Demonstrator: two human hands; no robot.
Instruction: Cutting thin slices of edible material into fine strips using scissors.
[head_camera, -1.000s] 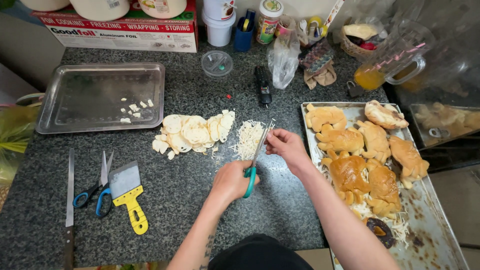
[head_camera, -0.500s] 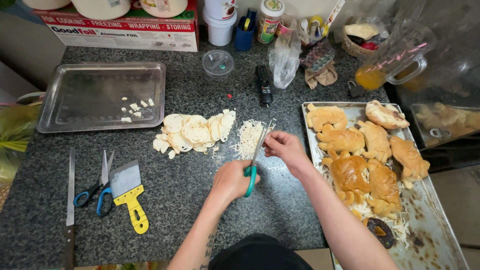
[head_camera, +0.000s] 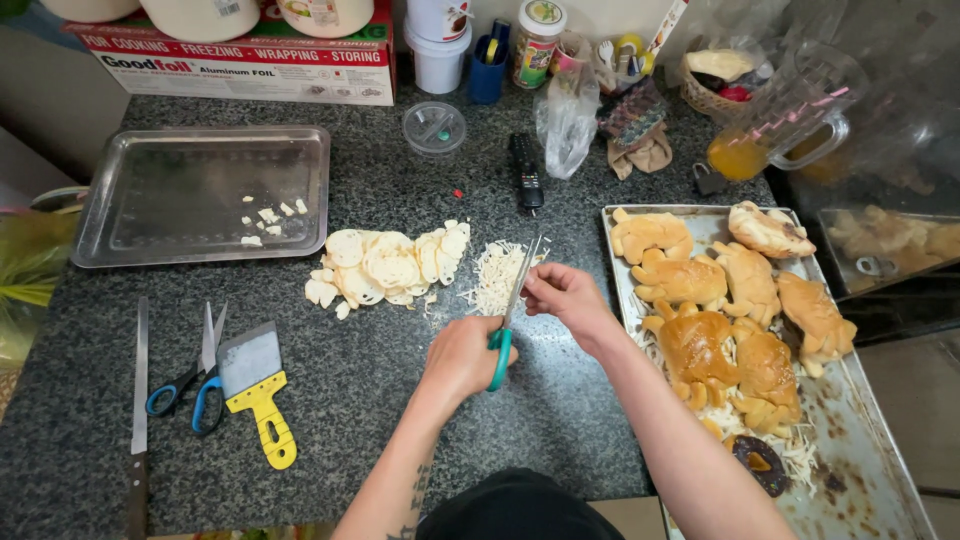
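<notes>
Little has shifted in the last second: our hands keep the same place above the shreds (head_camera: 497, 275), only drawn a touch closer. Our left hand (head_camera: 463, 358) is closed round the teal handle of the scissors (head_camera: 508, 320), blades pointing away from us over the pale shredded heap. Our right hand (head_camera: 565, 296) is curled, fingertips pinched at the blades on something too small to tell. Just left of the shreds lies a pile of round white slices (head_camera: 388, 264). All of it sits on a dark speckled stone surface (head_camera: 360, 400). At far left lie a knife (head_camera: 138, 400), blue scissors (head_camera: 190, 385) and a yellow scraper (head_camera: 257, 390); behind them a steel tray (head_camera: 120, 230) holds a few crumbs. At right a worn baking sheet (head_camera: 860, 440) carries golden buns (head_camera: 700, 345). Along the back wall stand a foil box (head_camera: 250, 62), tubs, a jar and a jug (head_camera: 775, 125) of orange liquid.
</notes>
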